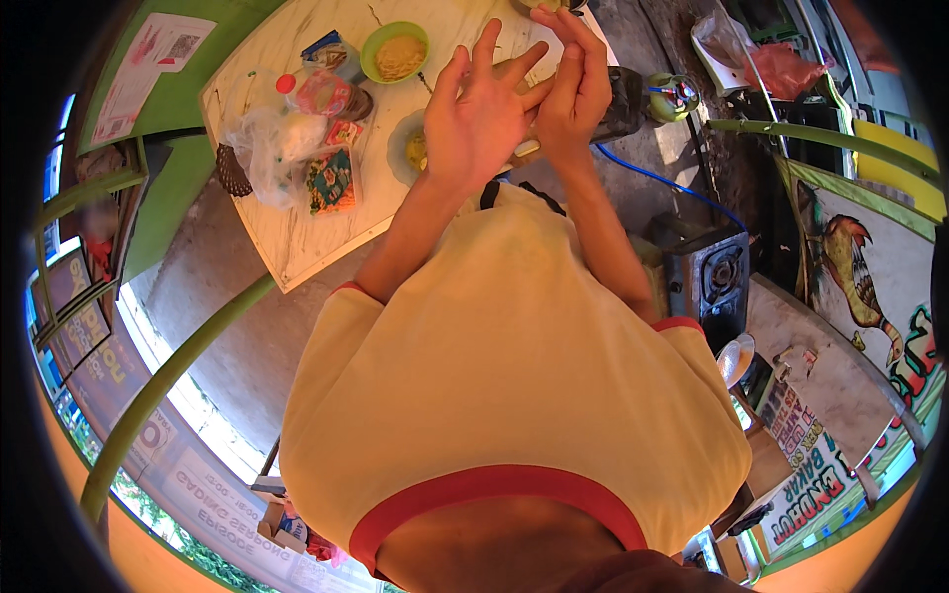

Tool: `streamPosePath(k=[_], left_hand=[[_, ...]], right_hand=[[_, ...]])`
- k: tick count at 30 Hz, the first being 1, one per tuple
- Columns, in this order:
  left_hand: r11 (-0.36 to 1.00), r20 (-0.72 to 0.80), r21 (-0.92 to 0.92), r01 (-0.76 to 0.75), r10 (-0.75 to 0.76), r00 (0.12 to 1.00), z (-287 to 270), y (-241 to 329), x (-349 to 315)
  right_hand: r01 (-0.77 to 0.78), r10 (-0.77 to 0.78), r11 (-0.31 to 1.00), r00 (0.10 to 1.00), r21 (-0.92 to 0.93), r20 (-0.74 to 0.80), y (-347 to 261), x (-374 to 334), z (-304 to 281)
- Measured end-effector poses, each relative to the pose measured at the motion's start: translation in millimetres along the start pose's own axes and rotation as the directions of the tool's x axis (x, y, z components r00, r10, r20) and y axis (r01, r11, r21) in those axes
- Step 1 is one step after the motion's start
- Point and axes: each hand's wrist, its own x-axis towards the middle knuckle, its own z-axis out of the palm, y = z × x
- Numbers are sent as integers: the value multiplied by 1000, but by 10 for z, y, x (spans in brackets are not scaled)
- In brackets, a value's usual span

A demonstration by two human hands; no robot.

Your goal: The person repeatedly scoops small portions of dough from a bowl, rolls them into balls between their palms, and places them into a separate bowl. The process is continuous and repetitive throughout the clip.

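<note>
Pale and dark-veined like marble, our counter [297,242] narrows to a pointed near corner, and a boxy stove [725,275] stands off to our right. Along its left edge we see a crinkled clear plastic bag [267,158] and a patterned packet [332,184]. Farther from the near edge, a round green bowl [367,57] holds noodle-like yellow strands [399,59]. Closer, a pale dish [397,141] with yellow contents sits partly behind our left hand [474,133], its grip spread and bare; we cannot tell whether our right hand [576,99] grips anything.

Table [287,255]: white, veined
Green bowl [369,51]: twelve o'clock (pale-yellow food [400,61] inside)
Plastic bag [261,148]: nine o'clock
Patterned packet [331,183]: eight o'clock
Pale dish [394,148]: six o'clock
</note>
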Motion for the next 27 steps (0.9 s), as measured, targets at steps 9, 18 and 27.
streamPosePath(k=[9,18,27], left_hand=[[909,-149,340,-243,307,940,-283,20,71],[999,-267,43,7,5,964,-453,-208,31],[983,-351,-52,174,-181,919,-542,-444,-63]], right_hand=[[-504,584,-106,666,857,464,432,-40,-326],[-508,462,702,858,500,223,42,-145,-100],[-33,37,999,988,-33,153,-274,-343,-118]])
